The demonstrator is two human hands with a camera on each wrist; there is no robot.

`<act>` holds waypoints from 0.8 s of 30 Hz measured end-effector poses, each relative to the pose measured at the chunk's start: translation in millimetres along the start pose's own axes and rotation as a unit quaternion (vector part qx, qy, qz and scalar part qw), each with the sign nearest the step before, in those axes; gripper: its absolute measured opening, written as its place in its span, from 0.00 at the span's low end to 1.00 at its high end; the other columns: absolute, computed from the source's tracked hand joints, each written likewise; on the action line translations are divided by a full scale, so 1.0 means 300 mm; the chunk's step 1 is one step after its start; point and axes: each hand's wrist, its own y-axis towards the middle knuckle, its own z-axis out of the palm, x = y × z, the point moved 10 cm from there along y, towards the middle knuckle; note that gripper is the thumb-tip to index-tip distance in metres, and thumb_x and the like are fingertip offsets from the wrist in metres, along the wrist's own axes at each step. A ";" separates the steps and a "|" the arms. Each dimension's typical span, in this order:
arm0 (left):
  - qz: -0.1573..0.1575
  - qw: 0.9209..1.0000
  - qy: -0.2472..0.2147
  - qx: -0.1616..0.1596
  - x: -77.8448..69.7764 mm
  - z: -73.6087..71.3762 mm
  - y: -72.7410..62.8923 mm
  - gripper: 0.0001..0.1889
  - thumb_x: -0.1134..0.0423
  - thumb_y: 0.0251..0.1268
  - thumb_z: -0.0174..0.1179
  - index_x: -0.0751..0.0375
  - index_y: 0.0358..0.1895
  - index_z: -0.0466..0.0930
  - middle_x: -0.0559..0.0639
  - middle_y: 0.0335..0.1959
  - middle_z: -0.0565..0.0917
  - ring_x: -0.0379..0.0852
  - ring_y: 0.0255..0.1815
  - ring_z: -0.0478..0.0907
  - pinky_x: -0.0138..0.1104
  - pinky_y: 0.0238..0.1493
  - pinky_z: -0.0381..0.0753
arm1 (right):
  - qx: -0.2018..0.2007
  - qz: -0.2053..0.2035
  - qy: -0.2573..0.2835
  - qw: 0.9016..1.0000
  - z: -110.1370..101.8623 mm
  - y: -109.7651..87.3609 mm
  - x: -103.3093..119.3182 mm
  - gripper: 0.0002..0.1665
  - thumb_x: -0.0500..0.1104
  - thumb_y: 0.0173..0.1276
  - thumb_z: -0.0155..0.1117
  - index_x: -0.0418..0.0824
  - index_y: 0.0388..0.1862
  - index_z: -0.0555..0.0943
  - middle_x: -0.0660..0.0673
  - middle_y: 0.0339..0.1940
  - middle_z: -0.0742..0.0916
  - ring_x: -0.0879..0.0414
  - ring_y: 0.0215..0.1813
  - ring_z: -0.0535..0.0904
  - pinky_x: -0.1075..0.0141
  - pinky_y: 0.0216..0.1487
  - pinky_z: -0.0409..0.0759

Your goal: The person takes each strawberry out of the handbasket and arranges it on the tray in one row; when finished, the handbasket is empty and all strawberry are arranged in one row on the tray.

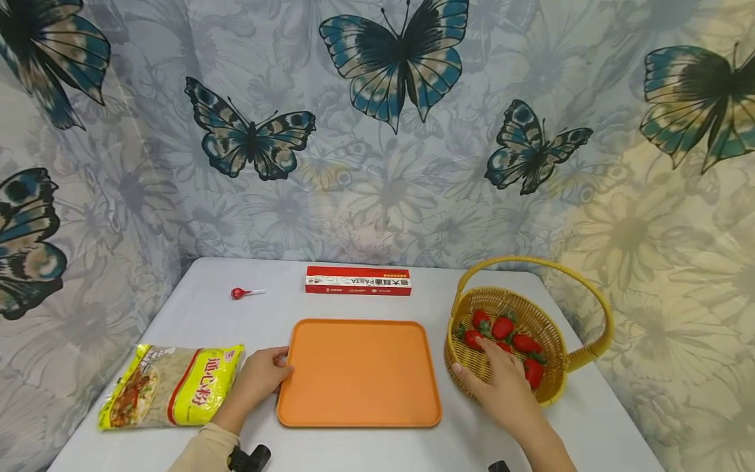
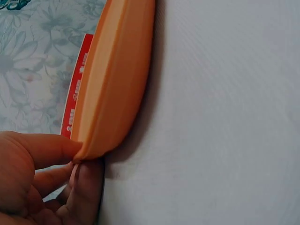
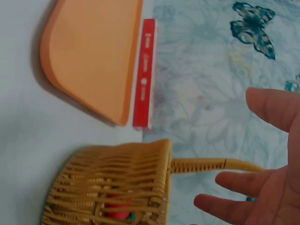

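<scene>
An orange rectangular tray (image 1: 360,373) lies in the middle of the white table. My left hand (image 1: 262,379) pinches its left rim, thumb (image 2: 51,149) on top and fingers underneath in the left wrist view. On the right stands a yellow wicker basket (image 1: 554,387) with a tall arched handle, holding several red strawberries (image 1: 525,343) with green leaves. Over the basket's near side reaches my right hand (image 1: 501,387), its fingers extended toward the strawberries. In the right wrist view that hand (image 3: 267,187) shows thumb and fingers spread apart, with nothing between them.
A yellow bag of dry noodles (image 1: 171,387) lies left of my left forearm. Behind the tray are a red and white pasta box (image 1: 358,281) and a red lollipop (image 1: 238,293). Butterfly-printed cloth (image 1: 389,216) hangs around the table's back and sides.
</scene>
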 end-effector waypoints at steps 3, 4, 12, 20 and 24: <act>-0.012 0.999 -0.032 -0.001 0.025 -0.001 0.003 0.26 0.66 0.61 0.65 0.66 0.64 0.74 0.50 0.33 0.76 0.43 0.23 0.75 0.34 0.23 0.80 | 0.013 0.018 0.016 1.000 -0.034 0.021 -0.030 0.57 0.76 0.64 0.51 0.35 0.75 0.60 0.29 0.71 0.66 0.26 0.70 0.55 0.28 0.59 0.60; -0.013 0.999 -0.039 -0.001 0.030 -0.002 0.004 0.26 0.66 0.61 0.65 0.66 0.64 0.74 0.50 0.33 0.76 0.43 0.24 0.75 0.35 0.23 0.81 | 0.018 0.025 0.022 0.999 -0.047 0.031 -0.044 0.57 0.76 0.64 0.50 0.35 0.75 0.59 0.28 0.71 0.66 0.26 0.70 0.56 0.29 0.60 0.61; -0.009 0.998 -0.058 -0.002 0.041 -0.012 0.013 0.27 0.65 0.62 0.66 0.64 0.65 0.74 0.50 0.34 0.76 0.43 0.25 0.77 0.35 0.25 0.82 | 0.062 0.078 0.071 0.992 -0.147 0.150 -0.175 0.58 0.76 0.67 0.44 0.29 0.74 0.58 0.26 0.69 0.67 0.28 0.65 0.65 0.34 0.57 0.67; -0.023 0.998 -0.055 0.009 0.060 0.001 0.022 0.28 0.63 0.61 0.67 0.61 0.66 0.74 0.49 0.34 0.77 0.43 0.24 0.77 0.35 0.25 0.82 | 0.084 0.132 0.122 0.980 -0.149 0.291 -0.309 0.59 0.75 0.67 0.45 0.25 0.72 0.57 0.22 0.67 0.67 0.30 0.62 0.71 0.40 0.57 0.72; -0.021 0.998 -0.063 0.010 0.063 0.007 0.022 0.29 0.63 0.61 0.68 0.61 0.67 0.73 0.49 0.34 0.77 0.43 0.24 0.77 0.35 0.24 0.82 | 0.093 0.155 0.133 0.974 -0.124 0.335 -0.372 0.58 0.71 0.70 0.47 0.20 0.72 0.54 0.21 0.67 0.66 0.30 0.61 0.72 0.42 0.57 0.74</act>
